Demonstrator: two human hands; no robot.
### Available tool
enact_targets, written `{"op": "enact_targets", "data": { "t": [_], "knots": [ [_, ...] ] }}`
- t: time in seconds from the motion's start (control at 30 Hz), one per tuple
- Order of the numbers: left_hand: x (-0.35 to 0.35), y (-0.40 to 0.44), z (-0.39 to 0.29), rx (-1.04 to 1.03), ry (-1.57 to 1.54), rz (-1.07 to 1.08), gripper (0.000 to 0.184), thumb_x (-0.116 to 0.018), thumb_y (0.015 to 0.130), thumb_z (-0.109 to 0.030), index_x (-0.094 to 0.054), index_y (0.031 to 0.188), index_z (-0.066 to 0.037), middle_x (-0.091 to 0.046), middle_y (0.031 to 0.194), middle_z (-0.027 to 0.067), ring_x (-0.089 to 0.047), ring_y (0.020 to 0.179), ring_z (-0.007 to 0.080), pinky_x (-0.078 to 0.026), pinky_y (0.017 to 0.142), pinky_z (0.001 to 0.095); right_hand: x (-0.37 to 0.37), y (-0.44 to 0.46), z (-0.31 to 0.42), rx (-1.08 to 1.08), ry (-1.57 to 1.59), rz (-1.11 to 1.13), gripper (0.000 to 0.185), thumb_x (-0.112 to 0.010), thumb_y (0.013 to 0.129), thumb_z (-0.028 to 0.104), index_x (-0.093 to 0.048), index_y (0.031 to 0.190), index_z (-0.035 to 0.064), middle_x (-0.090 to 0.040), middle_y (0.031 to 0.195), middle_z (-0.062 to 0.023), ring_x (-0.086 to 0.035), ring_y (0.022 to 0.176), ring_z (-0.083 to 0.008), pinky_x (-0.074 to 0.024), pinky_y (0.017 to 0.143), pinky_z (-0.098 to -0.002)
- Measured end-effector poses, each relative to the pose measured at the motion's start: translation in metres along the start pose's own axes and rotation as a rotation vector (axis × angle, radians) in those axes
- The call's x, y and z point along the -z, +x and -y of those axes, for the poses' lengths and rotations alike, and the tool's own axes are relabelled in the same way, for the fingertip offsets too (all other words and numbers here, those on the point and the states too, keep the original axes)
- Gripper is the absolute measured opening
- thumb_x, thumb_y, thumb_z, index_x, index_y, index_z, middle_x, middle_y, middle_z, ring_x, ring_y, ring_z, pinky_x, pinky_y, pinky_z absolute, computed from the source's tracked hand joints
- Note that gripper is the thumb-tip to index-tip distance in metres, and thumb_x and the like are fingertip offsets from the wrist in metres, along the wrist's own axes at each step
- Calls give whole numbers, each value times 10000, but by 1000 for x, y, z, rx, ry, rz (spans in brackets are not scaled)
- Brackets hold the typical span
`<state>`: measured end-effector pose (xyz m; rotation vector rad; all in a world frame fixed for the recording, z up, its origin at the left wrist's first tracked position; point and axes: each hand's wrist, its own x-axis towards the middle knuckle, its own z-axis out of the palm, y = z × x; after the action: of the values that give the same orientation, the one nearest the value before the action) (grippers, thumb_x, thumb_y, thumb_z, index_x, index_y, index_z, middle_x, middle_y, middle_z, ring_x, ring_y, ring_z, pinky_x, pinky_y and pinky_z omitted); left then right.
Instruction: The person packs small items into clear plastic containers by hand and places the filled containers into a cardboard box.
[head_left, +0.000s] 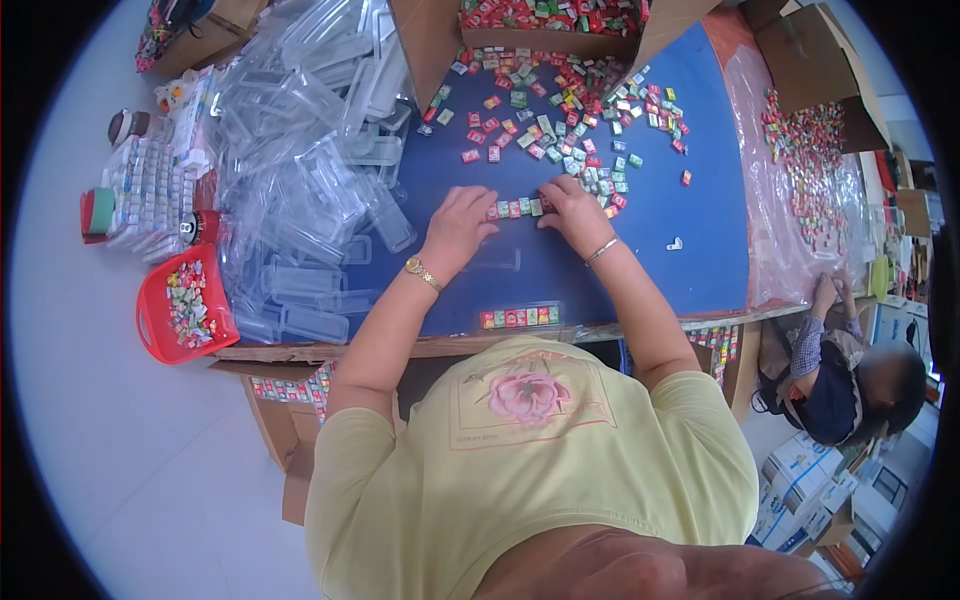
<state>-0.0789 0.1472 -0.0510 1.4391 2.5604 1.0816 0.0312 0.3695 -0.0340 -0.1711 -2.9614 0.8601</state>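
A short row of small red and green packets [515, 209] lies on the blue table surface [600, 270]. My left hand [461, 226] is at the row's left end, its fingers closed round that end. At the right end, my right hand [576, 214] has its fingers bent against the last packets. Loose packets [580, 150] are scattered just beyond my hands. Near the front edge, a clear tray [545, 309] holds another row of red, green and yellow packets. An empty clear tray [492, 259] lies faintly visible below my hands.
Clear plastic trays [300, 150] are heaped at the left. An open cardboard box [550, 38] of packets stands at the back. A red basket [188, 345] sits at the left edge. Another person [850, 385] works at the right, near more packets [805, 150].
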Motion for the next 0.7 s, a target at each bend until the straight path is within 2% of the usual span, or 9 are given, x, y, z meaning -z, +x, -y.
{"op": "enact_targets", "data": {
  "t": [0.23,0.37,0.53,0.63,0.7],
  "knots": [
    [-6,5,5,-34,12,102,365,-791,765,-91,-705,1120,-89,-656,1112,54,-612,1063,277,-542,896,390,-11,7,14,100,-186,26,423,-814,766,157,-693,1169,122,-635,1093,-78,-667,957,-320,-572,797,-426],
    [25,-27,-2,-35,-23,111,317,-782,777,-86,-712,1087,-90,-658,1080,65,-618,1032,280,-544,878,393,-9,-15,49,139,-17,-15,311,-798,783,146,-728,1084,111,-648,1024,-92,-676,913,-329,-565,778,-428],
    [49,-61,-3,7,6,190,302,-780,800,-73,-730,1097,-65,-675,1095,75,-631,1032,282,-542,891,383,-41,-40,71,106,17,-7,391,-800,763,112,-690,1138,89,-644,1022,-109,-678,906,-332,-568,766,-426],
    [50,-72,4,-18,-26,117,317,-788,788,-65,-726,1099,-66,-682,1131,76,-646,1041,281,-548,890,380,-45,-45,65,76,58,-41,402,-806,750,70,-659,1123,86,-616,993,-106,-673,925,-330,-566,784,-437],
    [47,-80,16,-14,5,155,338,-797,778,-72,-720,1107,-64,-687,1154,83,-656,1053,281,-554,896,383,-47,-44,62,88,97,38,344,-795,745,38,-655,1058,61,-619,1008,-113,-667,933,-339,-563,793,-441]
  ]
}}
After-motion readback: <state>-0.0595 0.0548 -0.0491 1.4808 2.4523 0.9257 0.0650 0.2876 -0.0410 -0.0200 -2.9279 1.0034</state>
